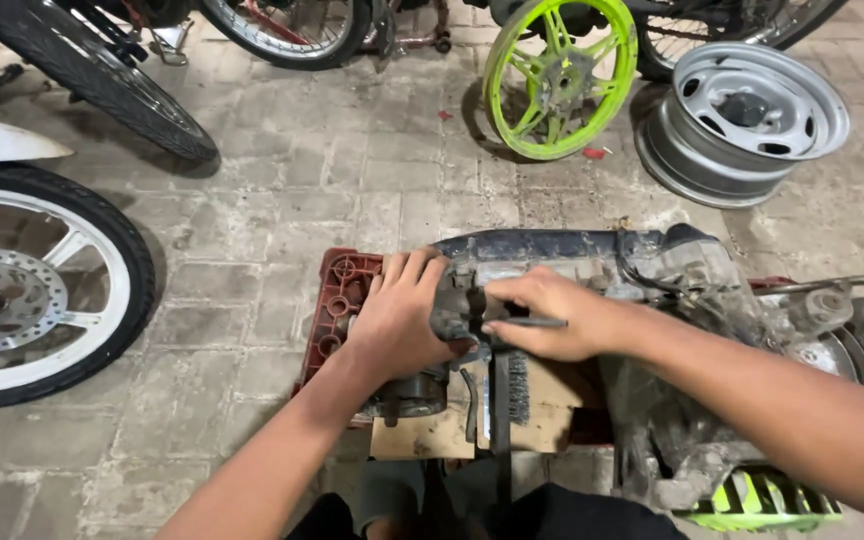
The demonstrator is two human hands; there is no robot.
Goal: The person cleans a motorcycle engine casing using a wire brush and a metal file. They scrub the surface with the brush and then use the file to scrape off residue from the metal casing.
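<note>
Left of engine casing [592,265]: white-spoked wheel [27,290], then red crate [337,290] under casing end. Left hand [397,320] clamped over casing end. Right hand [552,315] closed on thin metal rod [532,322]. Wire brush [515,385] just below casing. Silver rim [747,120] beyond casing, right.

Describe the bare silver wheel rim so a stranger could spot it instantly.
Look to the top right of the paved floor, past the grimy engine both hands work on. The silver steel rim lies tilted beside the lime-green spoked wheel. Unlike its neighbours, it is solid, with round holes, not spokes.
</note>
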